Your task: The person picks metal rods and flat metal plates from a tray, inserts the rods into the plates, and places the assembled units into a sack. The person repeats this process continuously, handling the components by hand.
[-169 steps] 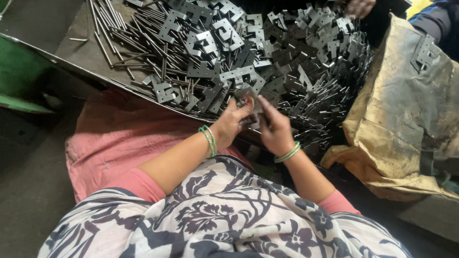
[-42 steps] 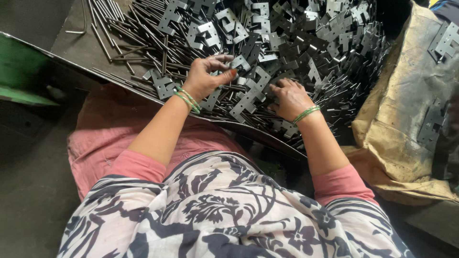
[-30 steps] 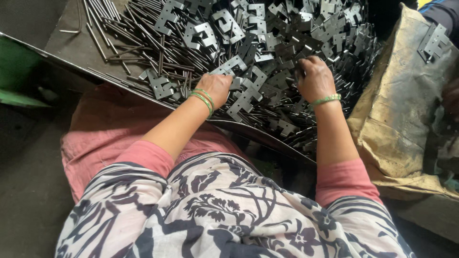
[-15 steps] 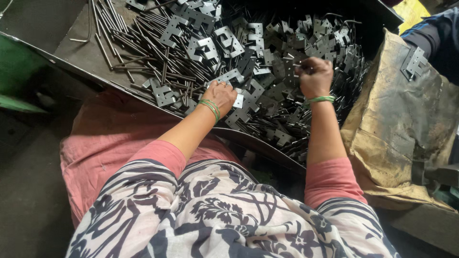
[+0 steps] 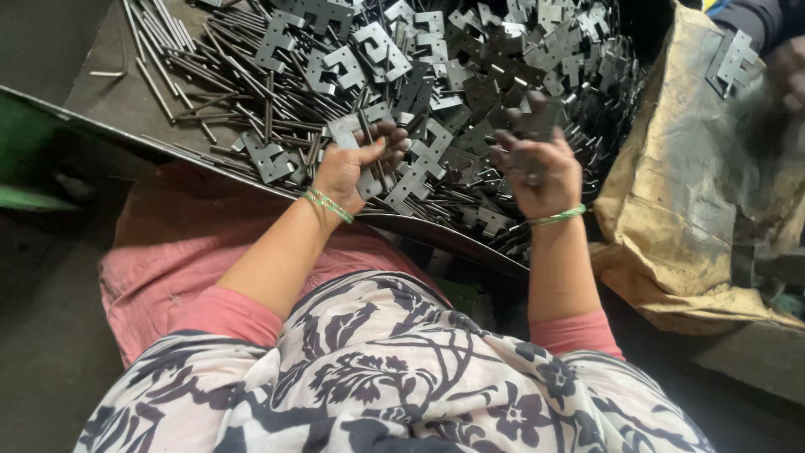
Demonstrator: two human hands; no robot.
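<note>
My left hand point(image 5: 356, 164) is closed on a flat grey metal hinge plate point(image 5: 352, 130) together with a thin metal pin, just above the near edge of the pile. My right hand point(image 5: 537, 168) is raised over the heap and grips another dark notched metal plate point(image 5: 537, 117) between its fingers. Both wrists wear green bangles. Under the hands lies a large heap of notched metal plates point(image 5: 470, 67) on a dark metal tray point(image 5: 117, 109).
A bundle of thin metal rods point(image 5: 218, 75) lies on the tray's left part. A tan paper sack point(image 5: 696, 193) with a few plates stands at the right, where another person's hand point(image 5: 788, 71) shows. Pink cloth point(image 5: 168, 252) covers my lap; a green object point(image 5: 25, 159) is far left.
Both hands were digging in the pile; now each has lifted a plate. My right hand has drawn back toward me and my left hand has risen with a plate and pin.
</note>
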